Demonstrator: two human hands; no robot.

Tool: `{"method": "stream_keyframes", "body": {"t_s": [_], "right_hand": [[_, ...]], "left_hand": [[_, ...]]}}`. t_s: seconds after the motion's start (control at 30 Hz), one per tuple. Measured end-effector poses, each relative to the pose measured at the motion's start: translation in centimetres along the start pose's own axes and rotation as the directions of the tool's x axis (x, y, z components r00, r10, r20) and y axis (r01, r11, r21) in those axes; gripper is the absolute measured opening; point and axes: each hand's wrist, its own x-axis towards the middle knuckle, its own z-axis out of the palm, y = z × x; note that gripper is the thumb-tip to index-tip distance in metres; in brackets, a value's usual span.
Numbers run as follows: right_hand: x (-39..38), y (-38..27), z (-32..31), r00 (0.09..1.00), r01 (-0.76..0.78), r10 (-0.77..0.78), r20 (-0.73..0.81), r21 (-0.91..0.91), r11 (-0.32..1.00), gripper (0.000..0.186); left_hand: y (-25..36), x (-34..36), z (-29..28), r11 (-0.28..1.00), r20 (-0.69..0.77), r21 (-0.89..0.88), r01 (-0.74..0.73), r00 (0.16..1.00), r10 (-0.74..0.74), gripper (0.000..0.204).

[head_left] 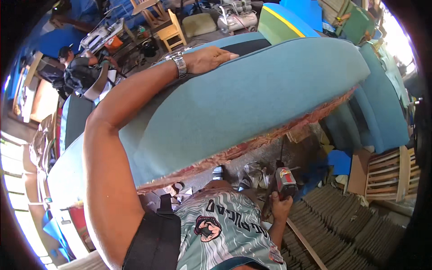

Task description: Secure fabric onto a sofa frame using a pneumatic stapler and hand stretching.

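Note:
A long upholstered sofa piece (252, 99) in light blue fabric stretches across the view, with ragged reddish material along its lower edge. My left hand (208, 59), a metal watch on its wrist, lies over the upper piped edge with its fingers closed on it. Lower right, my right hand (281, 206) is wrapped round a staple gun (285, 181), dark with a red and pale label. The gun is apart from the sofa piece, near its ragged edge. Part of its grip is hidden by my fingers.
Blue upholstered pieces (384, 108) stand at the right, beside a slatted wooden frame (387, 173). Corrugated sheets (351, 220) cover the lower right. Behind are an air compressor (238, 21), a wooden chair (172, 33) and a seated person (78, 69) by a sewing machine (96, 36).

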Motion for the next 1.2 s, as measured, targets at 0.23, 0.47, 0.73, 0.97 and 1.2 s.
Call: {"method": "stream_keyframes", "body": {"t_s": [0.23,0.47,0.73,0.97,1.2], "right_hand": [[2.0,1.3,-1.1,0.984,0.126,-0.126,0.127,0.008,0.992,0.056],[4.6,3.4,-3.1,0.941,0.183,-0.203,0.271,0.097,0.978,0.038],[4.9,1.6,-2.0,0.912,0.334,-0.369,0.177,0.198,0.922,0.047],[5.7,-4.5,-0.6,0.675,0.661,-0.643,0.363,0.091,0.745,0.040],[4.2,-9.9,1.5,0.416,0.865,-0.784,0.461,0.064,0.497,0.056]], "left_hand": [[0.7,-2.6,0.6,0.960,-0.132,0.265,0.094,0.989,-0.060,0.068],[1.2,-4.1,2.4,0.835,-0.194,0.550,0.015,0.975,0.110,0.071],[5.7,-6.5,5.8,0.792,-0.162,0.611,-0.007,0.978,0.134,0.069],[8.2,-8.0,8.2,0.777,-0.169,0.629,-0.031,0.970,0.175,0.065],[10.2,-9.1,10.0,0.702,-0.140,0.711,-0.039,0.971,0.196,0.063]]}}
